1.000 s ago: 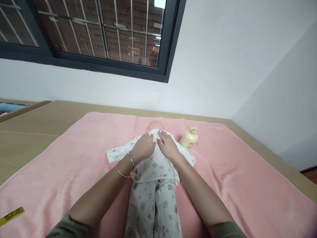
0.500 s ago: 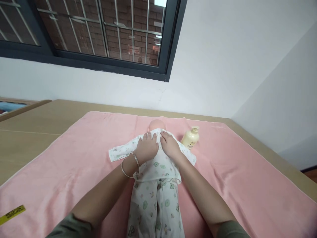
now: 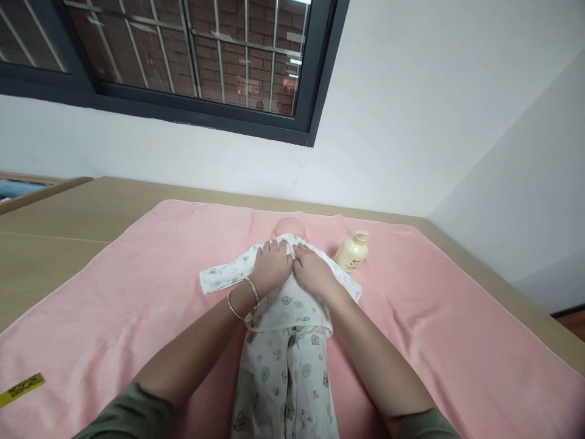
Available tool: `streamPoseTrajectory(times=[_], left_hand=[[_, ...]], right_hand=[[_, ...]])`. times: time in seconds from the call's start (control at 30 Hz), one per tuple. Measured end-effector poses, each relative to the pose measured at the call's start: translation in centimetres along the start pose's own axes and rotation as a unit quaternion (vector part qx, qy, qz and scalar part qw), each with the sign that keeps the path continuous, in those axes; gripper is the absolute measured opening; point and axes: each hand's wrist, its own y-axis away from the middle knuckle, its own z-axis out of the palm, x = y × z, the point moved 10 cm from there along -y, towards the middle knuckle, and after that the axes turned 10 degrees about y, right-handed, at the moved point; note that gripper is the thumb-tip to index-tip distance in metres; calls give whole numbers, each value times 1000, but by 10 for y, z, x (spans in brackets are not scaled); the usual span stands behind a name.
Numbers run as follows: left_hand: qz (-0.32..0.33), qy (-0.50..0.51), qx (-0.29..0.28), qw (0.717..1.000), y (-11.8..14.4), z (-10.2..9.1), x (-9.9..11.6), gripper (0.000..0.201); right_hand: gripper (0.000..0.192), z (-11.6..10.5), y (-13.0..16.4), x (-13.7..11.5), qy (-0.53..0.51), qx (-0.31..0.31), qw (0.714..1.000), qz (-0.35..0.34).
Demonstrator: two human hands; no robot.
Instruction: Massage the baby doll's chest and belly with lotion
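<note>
A baby doll (image 3: 289, 227) lies stretched out on a pink blanket (image 3: 150, 274), its bald head toward the wall. It wears a white printed top (image 3: 292, 311) and matching trousers (image 3: 307, 372). My left hand (image 3: 273, 266) rests flat on the upper part of the top, fingers pointing at the doll's head; a bangle (image 3: 250, 292) circles that wrist. Beside it my right hand (image 3: 313, 268) lies on the top too, fingers extended, its thumb close to my left hand. The part of the top beneath both palms is hidden.
A pale yellow pump bottle (image 3: 352, 251) leans on the blanket right of the doll, near its sleeve. Yellow tape with a printed code (image 3: 22, 389) lies at the lower left. Behind the tan surface (image 3: 114, 194) rise a white wall (image 3: 375, 152) and a barred window (image 3: 228, 61).
My hands stay on the doll's top and sit slightly closer together, the right thumb nearer the left hand. The view has tilted a little.
</note>
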Motion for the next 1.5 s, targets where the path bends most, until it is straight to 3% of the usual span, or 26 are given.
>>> streamPoseTrajectory(times=[0.2,0.33,0.5,0.67,0.8,1.03,1.17,1.33,1.5], left_hand=[[58,2,-22,998,8,-3,20,37],[44,45,-59,996,-7,-5,3,31],[-12,55,-52,997,-12,-6,-13,40],[0,-49,-11,999,10,-8,15,53],[29,-73,-29,996,19,-6,28,52],[-5,24,-35,999,-6,4,-7,47],[-11,43,-41,998,-12,16,-17,49],[-1,45,-25,999,-11,15,-15,50],[-12,37,-14,999,-3,7,-6,50]], right_hand=[[46,7,-18,33,-48,6,999,14],[50,0,-6,17,13,1,999,33],[46,-12,14,-13,-6,-42,999,-16],[34,-8,-2,1,-52,-12,998,-32],[30,0,-17,15,-71,19,996,-49],[49,5,2,-6,38,16,999,24],[53,6,14,-23,74,6,997,25],[50,6,-1,1,-3,14,999,45],[52,14,-11,16,0,15,997,69]])
